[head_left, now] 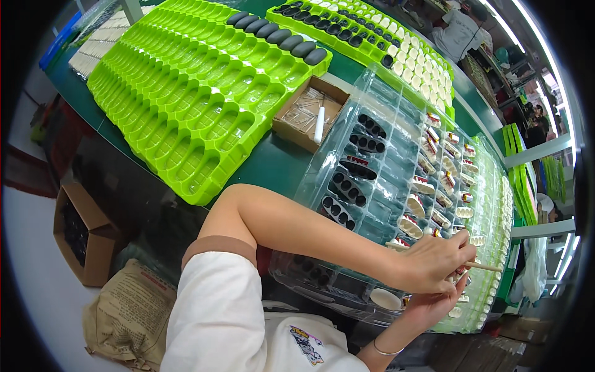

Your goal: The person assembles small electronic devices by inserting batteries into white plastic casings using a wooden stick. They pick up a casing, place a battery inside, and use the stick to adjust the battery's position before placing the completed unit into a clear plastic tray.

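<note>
My left fingers (pixel 465 249) clamp a stick (pixel 486 267) pointing to three o'clock. Whether my right hand (pixel 431 308), at six, grips, I can't tell.

Stacked green trays (pixel 207 102) and tube lights (pixel 504 25) show a factory workshop.

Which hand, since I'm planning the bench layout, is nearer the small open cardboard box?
Left. In the picture, the left hand is below and rightward of the small cardboard box; the right hand is lower down, farther from it.
</note>
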`<state>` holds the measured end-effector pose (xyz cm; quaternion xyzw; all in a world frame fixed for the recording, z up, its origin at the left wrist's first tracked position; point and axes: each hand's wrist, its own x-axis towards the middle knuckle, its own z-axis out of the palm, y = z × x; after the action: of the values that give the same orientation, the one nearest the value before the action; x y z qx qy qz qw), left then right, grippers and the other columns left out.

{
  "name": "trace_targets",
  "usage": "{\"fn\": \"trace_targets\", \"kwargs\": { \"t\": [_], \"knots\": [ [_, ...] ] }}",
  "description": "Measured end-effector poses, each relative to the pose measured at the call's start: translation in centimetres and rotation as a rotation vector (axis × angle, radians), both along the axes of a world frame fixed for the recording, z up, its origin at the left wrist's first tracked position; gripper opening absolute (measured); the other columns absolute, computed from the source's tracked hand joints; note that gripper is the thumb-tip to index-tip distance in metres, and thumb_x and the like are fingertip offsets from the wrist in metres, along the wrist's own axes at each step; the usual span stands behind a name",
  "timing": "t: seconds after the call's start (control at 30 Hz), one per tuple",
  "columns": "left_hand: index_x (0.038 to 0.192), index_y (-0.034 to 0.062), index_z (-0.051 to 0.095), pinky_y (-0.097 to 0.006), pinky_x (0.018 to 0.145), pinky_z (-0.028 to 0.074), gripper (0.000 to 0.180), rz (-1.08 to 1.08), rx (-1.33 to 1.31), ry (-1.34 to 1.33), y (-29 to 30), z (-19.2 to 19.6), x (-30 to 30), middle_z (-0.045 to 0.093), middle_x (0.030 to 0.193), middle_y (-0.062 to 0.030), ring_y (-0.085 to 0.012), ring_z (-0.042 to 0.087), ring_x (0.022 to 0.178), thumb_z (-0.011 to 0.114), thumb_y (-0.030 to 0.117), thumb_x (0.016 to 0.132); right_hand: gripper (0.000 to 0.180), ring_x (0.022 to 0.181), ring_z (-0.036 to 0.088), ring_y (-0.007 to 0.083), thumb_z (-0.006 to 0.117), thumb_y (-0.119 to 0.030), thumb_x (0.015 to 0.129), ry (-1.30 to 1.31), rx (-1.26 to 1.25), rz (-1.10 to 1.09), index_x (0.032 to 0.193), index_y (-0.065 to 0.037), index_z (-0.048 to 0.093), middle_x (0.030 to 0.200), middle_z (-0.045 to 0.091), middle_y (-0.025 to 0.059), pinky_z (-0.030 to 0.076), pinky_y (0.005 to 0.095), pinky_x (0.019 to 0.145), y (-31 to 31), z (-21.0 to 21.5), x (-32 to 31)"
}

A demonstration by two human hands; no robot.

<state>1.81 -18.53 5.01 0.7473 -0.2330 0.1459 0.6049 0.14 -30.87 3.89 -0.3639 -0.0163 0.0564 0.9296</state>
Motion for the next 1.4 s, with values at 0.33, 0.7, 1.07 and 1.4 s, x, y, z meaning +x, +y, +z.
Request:
{"fn": "trace_targets", "kwargs": {
  "t": [0.33,0.7,1.07,1.4],
  "knots": [
    [0.092,0.0038,0.045,-0.035,0.056,0.045,0.045,-0.02,0.009,0.063,0.4,-0.2,0.7,0.043,0.086,-0.0091,-0.0225,0.055,0.068,0.068,0.029,0.063,0.018,0.074,0.038,0.0094,0.042,-0.023,0.087,0.183,0.104,-0.165,0.095,-0.007,0.042,0.08,0.038,-0.0014,0.037,0.0239,0.076,3.1,1.7,-0.4],
    [0.083,0.0006,0.042,-0.04,0.054,0.039,0.013,-0.449,0.238,0.609,0.0,4.2,-0.8,0.049,0.06,-0.0179,-0.0351,0.052,0.062,0.038,0.013,0.086,0.025,0.067,0.041,0.0121,0.038,-0.021,0.089,-0.111,0.267,-0.356,0.111,-0.011,0.037,0.084,0.044,0.0046,0.039,0.0263,0.059,-1.3,2.3,2.2],
    [0.097,0.0007,0.041,-0.04,0.043,0.038,0.014,-0.402,0.339,0.393,-1.6,2.2,-2.2,0.05,0.056,-0.0186,-0.0363,0.051,0.049,0.041,0.009,0.085,0.03,0.065,0.036,0.0066,0.034,-0.031,0.09,-0.109,0.108,-0.453,0.116,-0.017,0.033,0.083,0.041,0.0023,0.032,0.0156,0.036,-0.4,3.8,1.3],
    [0.102,0.0007,0.041,-0.039,0.045,0.039,0.018,-0.416,0.326,0.437,-1.7,2.1,-2.0,0.05,0.056,-0.0192,-0.0358,0.053,0.051,0.041,0.009,0.086,0.035,0.063,0.036,0.0066,0.033,-0.037,0.09,-0.119,0.021,-0.452,0.119,-0.017,0.03,0.08,0.041,0.0027,0.031,0.0161,0.037,-0.3,3.6,1.2]
  ]
}}
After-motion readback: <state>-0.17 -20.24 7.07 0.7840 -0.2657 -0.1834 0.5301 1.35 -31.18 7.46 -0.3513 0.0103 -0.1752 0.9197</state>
